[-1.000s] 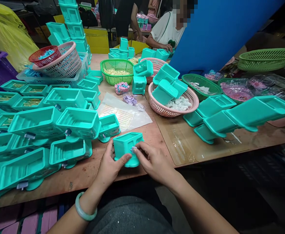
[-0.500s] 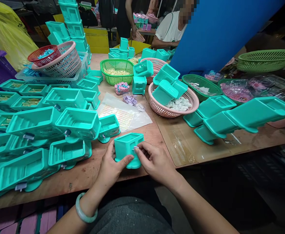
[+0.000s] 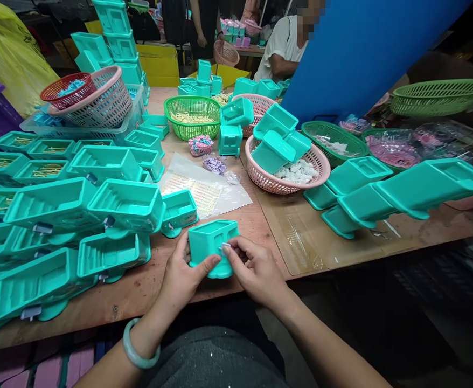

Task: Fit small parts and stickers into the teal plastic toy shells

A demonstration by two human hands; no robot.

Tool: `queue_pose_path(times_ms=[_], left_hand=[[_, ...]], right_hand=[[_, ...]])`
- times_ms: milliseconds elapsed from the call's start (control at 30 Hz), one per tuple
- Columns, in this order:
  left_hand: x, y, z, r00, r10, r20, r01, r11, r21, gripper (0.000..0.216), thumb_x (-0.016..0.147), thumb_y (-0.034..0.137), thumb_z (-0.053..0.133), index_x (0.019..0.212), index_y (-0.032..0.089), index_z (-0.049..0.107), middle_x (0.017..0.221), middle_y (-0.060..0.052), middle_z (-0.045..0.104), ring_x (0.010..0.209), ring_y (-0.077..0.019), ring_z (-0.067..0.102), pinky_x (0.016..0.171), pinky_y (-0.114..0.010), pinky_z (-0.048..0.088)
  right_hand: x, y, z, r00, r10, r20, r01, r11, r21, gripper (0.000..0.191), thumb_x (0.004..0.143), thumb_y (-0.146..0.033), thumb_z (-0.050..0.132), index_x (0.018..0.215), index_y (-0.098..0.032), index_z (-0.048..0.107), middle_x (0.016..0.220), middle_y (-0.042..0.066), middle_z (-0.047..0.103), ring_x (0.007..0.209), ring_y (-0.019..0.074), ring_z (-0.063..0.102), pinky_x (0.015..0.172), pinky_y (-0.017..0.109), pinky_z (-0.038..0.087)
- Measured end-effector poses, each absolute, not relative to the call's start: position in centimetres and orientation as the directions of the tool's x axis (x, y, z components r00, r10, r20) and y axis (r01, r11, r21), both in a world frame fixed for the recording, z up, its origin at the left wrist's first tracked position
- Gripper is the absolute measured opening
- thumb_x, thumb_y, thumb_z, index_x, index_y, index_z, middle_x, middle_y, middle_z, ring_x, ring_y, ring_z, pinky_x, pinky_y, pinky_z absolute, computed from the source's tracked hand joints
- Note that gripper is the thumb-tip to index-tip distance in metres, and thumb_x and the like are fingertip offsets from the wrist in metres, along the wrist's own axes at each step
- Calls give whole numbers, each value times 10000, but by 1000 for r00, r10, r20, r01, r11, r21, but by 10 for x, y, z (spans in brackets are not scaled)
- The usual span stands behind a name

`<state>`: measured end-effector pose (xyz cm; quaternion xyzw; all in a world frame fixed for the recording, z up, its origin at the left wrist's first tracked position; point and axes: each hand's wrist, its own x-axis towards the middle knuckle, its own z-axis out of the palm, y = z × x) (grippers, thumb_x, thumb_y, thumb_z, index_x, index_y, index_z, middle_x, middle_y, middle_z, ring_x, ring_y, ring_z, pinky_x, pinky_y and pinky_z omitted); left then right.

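Observation:
A teal plastic box (image 3: 204,245) with a flared base stands upright at the table's front edge. My left hand (image 3: 188,269) wraps round its left side, thumb across the front. Between thumb and forefinger, my right hand (image 3: 256,264) pinches a small pale lavender piece (image 3: 225,246) against the box's front face; most of it is hidden by my fingers. Just beyond the box lies a sheet of small printed stickers (image 3: 196,194) on white backing paper. A bag of small purple pieces (image 3: 215,164) rests at the sheet's far edge.
Stacked teal boxes (image 3: 123,202) crowd the left. A pink basket (image 3: 261,175) holds white pieces and teal boxes; a green basket (image 3: 192,126) holds pale sticks. More teal boxes (image 3: 414,186) lie at the right on cardboard (image 3: 301,248). Two people are at the back.
My hands and the teal box hold almost the same pose. The view has shifted slightly. At the back, a standing person's arm and a pink basket have moved, and the seated person's arm has shifted.

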<state>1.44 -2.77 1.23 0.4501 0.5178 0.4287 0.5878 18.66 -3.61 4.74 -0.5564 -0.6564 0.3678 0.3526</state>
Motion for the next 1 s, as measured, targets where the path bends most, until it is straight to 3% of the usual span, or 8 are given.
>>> queue_pose_path(times_ms=[400,667,833,1000], left_hand=[[15,-28,11,106,968,-228,1,230,973,728,697,497,862,1290,215,550,1198,-112,741,1011,-287,734,812,-351,610],[14,-32,7,68,979,-191,94,185,978,721,675,440,886,1302,232,598,1136,-90,761,970,-276,728,783,-316,600],[14,-28,10,63,982,-180,94,174,980,715,659,434,893,1280,224,607,1150,-96,760,953,-278,734,793,-330,604],[7,-21,5,48,942,-333,-149,337,930,834,626,519,892,1304,184,540,1243,-154,739,1102,-337,727,874,-387,614]], right_hand=[[189,-34,49,-151,987,56,516,127,-847,255,983,-342,493,778,-220,585,611,-14,542,538,131,498,508,248,348],[185,-38,49,-163,970,182,668,244,-703,231,965,-215,471,738,-230,508,652,11,591,533,144,489,549,282,336],[180,-40,46,-164,969,186,635,248,-731,241,977,-224,453,742,-225,509,660,7,578,549,138,493,561,273,340],[192,-4,36,-185,978,100,508,182,-842,341,1018,-403,471,784,-203,618,663,-3,610,598,143,562,554,238,407]])
